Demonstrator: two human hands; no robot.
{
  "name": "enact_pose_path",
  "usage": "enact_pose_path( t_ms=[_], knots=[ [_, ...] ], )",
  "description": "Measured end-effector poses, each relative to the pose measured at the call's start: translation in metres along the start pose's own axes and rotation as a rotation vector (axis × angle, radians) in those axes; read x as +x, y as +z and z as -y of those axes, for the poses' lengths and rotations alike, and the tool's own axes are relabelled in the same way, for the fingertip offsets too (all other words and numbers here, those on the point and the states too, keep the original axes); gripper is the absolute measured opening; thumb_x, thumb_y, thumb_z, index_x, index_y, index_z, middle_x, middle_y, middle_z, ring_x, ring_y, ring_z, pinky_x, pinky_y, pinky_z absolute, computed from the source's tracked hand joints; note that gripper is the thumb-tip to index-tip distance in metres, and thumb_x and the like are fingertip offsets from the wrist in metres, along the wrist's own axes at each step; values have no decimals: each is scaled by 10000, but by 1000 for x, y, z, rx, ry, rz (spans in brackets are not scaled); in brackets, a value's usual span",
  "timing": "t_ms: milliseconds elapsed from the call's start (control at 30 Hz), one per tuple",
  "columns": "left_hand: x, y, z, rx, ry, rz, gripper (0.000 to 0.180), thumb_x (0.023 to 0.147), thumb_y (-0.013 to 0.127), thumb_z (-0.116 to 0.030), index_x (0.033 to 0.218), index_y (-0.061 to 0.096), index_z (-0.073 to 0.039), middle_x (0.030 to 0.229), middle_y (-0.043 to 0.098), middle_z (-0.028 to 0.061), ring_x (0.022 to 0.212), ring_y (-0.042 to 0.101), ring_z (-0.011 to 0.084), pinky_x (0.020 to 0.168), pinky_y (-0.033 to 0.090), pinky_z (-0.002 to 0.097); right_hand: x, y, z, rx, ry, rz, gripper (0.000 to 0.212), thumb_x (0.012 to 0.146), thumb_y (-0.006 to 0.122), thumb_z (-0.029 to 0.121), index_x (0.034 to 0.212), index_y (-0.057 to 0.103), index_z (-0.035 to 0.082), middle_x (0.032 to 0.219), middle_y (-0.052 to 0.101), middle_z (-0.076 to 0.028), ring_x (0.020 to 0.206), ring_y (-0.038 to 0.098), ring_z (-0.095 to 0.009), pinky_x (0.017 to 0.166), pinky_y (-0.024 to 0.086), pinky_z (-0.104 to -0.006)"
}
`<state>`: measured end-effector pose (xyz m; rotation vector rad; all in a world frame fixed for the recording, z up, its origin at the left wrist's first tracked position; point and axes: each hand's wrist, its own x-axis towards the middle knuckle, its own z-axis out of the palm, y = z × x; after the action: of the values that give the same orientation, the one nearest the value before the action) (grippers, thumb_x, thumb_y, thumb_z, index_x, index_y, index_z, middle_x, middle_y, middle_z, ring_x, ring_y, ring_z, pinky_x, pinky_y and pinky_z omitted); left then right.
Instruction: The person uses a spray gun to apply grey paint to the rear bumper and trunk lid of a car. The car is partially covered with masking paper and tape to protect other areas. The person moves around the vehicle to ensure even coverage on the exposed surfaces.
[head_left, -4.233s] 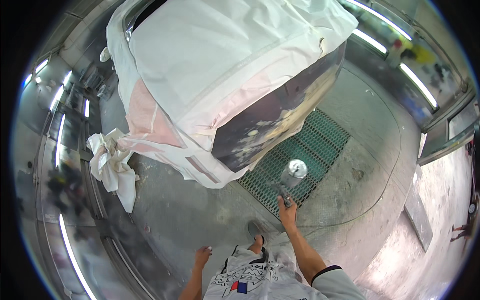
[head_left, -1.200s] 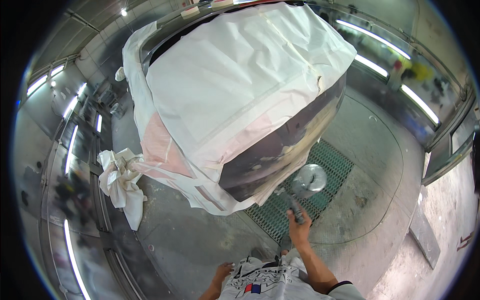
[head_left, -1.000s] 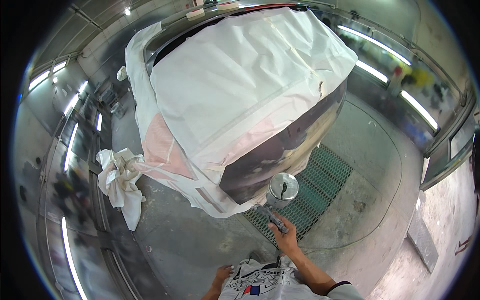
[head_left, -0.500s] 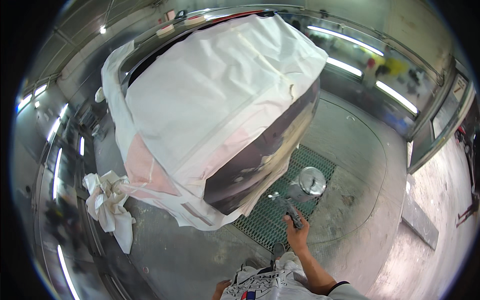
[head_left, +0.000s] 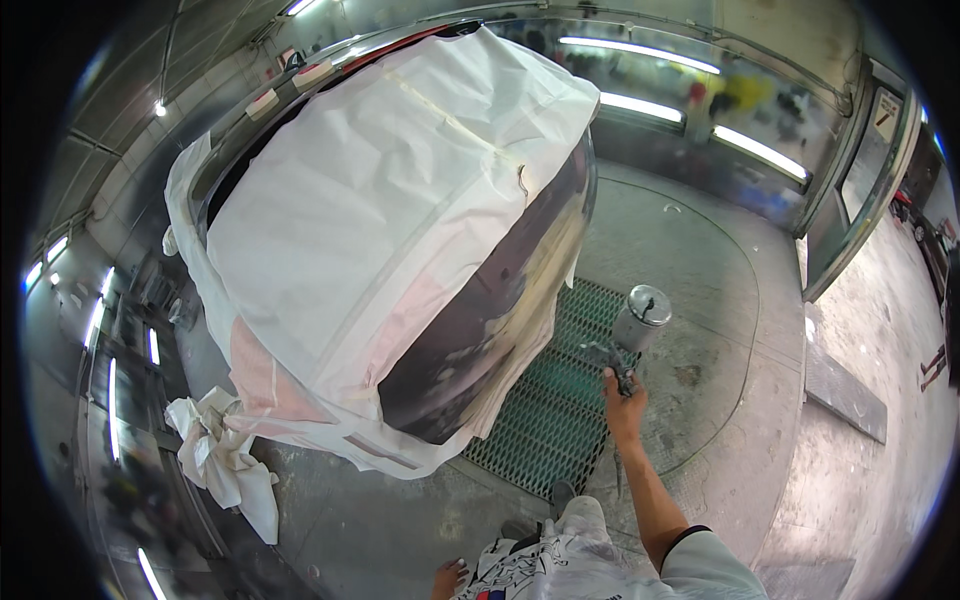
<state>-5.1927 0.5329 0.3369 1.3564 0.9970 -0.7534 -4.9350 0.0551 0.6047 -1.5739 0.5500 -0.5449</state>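
Observation:
My right hand (head_left: 622,392) is closed around the handle of a spray gun (head_left: 606,356). The gun carries a silver metal cup (head_left: 630,328) with a round lid. Arm and gun reach out over the floor, apart from the car body (head_left: 455,345). White and pinkish masking sheet (head_left: 370,200) covers much of that body, leaving a dark and beige patchy panel exposed. At the lower edge, my left hand (head_left: 452,577) hangs low beside my shirt, only partly in view, its fingers loosely apart and nothing visible in them.
Green floor grating (head_left: 530,440) lies below the panel. Crumpled white sheeting (head_left: 225,460) rests on the floor at left. Lit tubes (head_left: 640,55) line the booth walls. An open doorway (head_left: 860,200) stands at right, with a flat metal plate (head_left: 845,395) nearby.
My right hand has moved up and right with the spray gun, farther from the panel. The view has shifted, so the car sits farther left in it.

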Motion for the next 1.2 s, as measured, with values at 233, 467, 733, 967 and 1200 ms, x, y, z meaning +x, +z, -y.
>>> enact_pose_path(
  t_ms=[233, 467, 733, 967, 1200],
  knots=[
    [18, -20, 41, 588, 349, 20, 363, 942, 538, -303, 1222, 598, -81, 1136, 660, 132, 1047, 636, 266, 862, 511, 355, -23, 10, -11, -23, 32, 111, 282, 928, 637, 266, 908, 634, -15, 700, 615, -18, 578, 485, -69, 529, 397, -258],
    [-14, 25, 17, 558, 279, 22, 406, 933, 484, -387, 1212, 614, -121, 1125, 665, 143, 1067, 627, 289, 895, 488, 373, -50, -11, -5, 79, 244, 469, 264, 924, 640, 253, 953, 641, -10, 739, 654, -22, 538, 488, -58, 488, 403, -233],
    [-7, 32, 3, 61, 54, -24, 408, 891, 643, -222, 1245, 581, -29, 1032, 677, 73, 891, 675, 182, 718, 508, 311, -24, -1, -51, 92, 55, 10, 285, 928, 641, 279, 960, 644, -4, 729, 598, -8, 589, 459, -47, 509, 349, -242],
    [-12, 30, -2, 191, 55, 20, 405, 897, 610, -233, 1262, 585, -61, 1032, 683, 63, 892, 669, 165, 740, 491, 305, -27, 9, -68, 11, 43, 106, 348, 926, 653, 226, 1160, 616, -29, 730, 595, 9, 623, 473, -57, 558, 379, -239],
    [-27, 40, -23, 304, 50, 16, 397, 897, 597, -228, 1263, 597, -75, 1044, 682, 71, 914, 663, 154, 753, 487, 296, -55, -1, -76, 172, 228, 494, 240, 908, 663, 214, 1001, 657, -7, 702, 613, 2, 614, 504, -64, 552, 411, -257]
  ],
)
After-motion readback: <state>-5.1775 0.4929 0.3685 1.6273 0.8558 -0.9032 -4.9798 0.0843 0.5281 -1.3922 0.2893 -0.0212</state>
